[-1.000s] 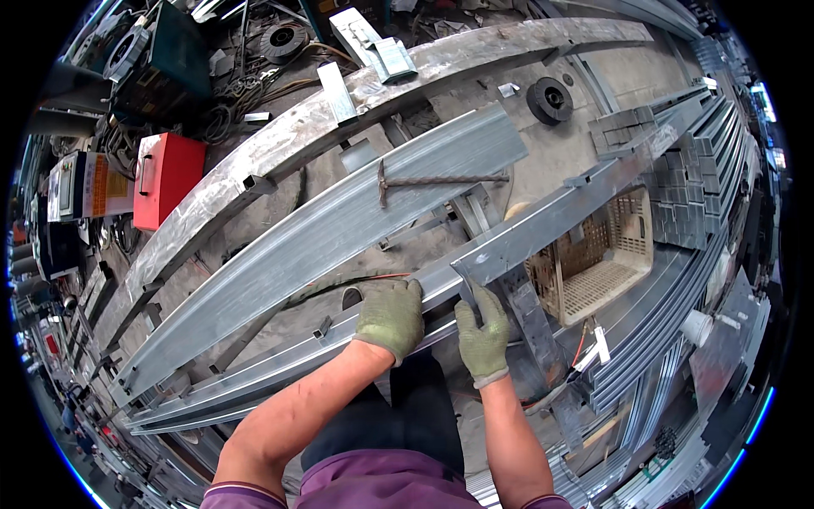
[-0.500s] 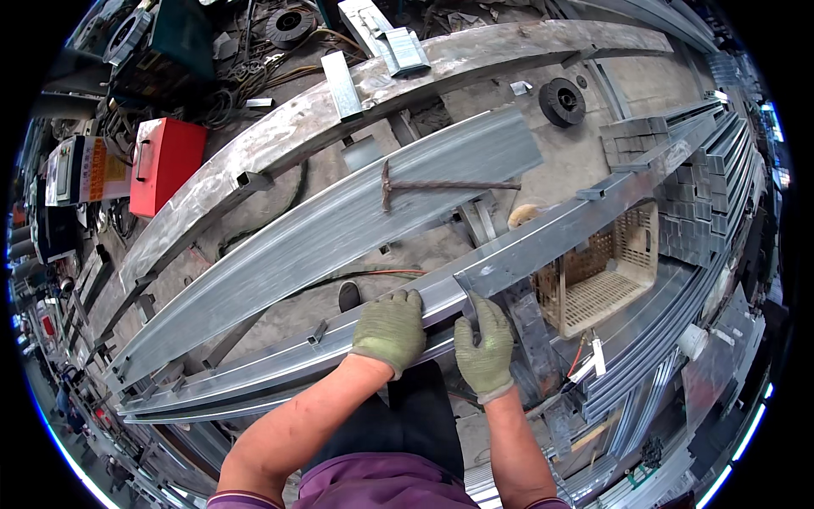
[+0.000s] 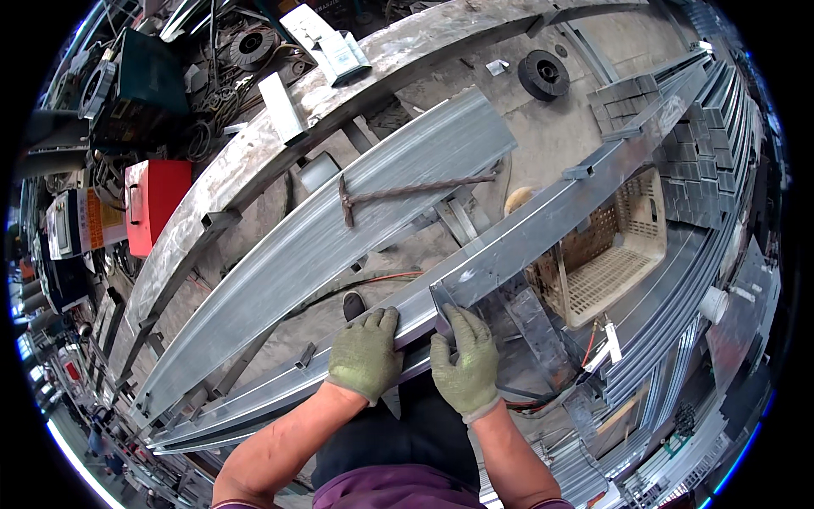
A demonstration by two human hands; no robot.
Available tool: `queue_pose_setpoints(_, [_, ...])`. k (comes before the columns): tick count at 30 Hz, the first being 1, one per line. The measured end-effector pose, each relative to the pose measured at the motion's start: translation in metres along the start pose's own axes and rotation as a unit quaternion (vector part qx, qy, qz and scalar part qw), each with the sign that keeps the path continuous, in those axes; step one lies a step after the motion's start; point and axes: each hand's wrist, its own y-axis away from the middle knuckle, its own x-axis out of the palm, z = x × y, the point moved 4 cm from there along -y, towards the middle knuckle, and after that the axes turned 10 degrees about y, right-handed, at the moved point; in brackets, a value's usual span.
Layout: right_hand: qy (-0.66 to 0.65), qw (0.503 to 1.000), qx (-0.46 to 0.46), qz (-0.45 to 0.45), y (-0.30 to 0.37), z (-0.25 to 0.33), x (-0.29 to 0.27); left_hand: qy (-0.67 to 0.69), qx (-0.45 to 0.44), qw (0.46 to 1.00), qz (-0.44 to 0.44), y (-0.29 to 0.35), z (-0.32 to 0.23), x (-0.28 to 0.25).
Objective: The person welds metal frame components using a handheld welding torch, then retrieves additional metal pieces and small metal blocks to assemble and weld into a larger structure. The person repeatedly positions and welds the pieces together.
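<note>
My left hand [image 3: 365,355], in a green work glove, is closed over the edge of a long shiny metal channel [image 3: 263,383] running across in front of me. Beside it, my right hand [image 3: 465,360], gloved alike, pinches a small thin metal plate [image 3: 441,307] between thumb and fingers. The plate stands against the near end of a square metal tube [image 3: 517,242] that reaches away to the upper right. Its lower part is hidden by my fingers. Farther off, a hammer [image 3: 415,189] with a twisted metal handle lies on a wide curved metal sheet [image 3: 297,259].
A beige plastic crate [image 3: 615,276] stands beyond the tube at right, near stacked metal profiles [image 3: 691,191]. A black spool [image 3: 543,75] lies on the floor. A curved beam [image 3: 254,157] arcs across the far side, with a red box [image 3: 159,206] left of it.
The view has turned slightly, and both hands appear farther left. Their hold on the channel and the plate looks the same.
</note>
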Motion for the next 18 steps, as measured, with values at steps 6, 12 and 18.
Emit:
queue_pose_setpoints(6, [0.049,0.995,0.002,0.084,-0.015,0.0,0.002,0.026,-0.032,0.998,0.038,-0.005,-0.001,-0.007])
queue_pose_setpoints(12, [0.057,0.992,0.026,0.106,-0.016,-0.002,0.011,0.063,-0.023,0.995,0.076,-0.009,0.008,-0.004])
queue_pose_setpoints(18, [0.073,0.991,0.052,0.1,-0.013,-0.002,0.012,0.062,-0.001,0.995,0.078,-0.009,0.005,-0.002])
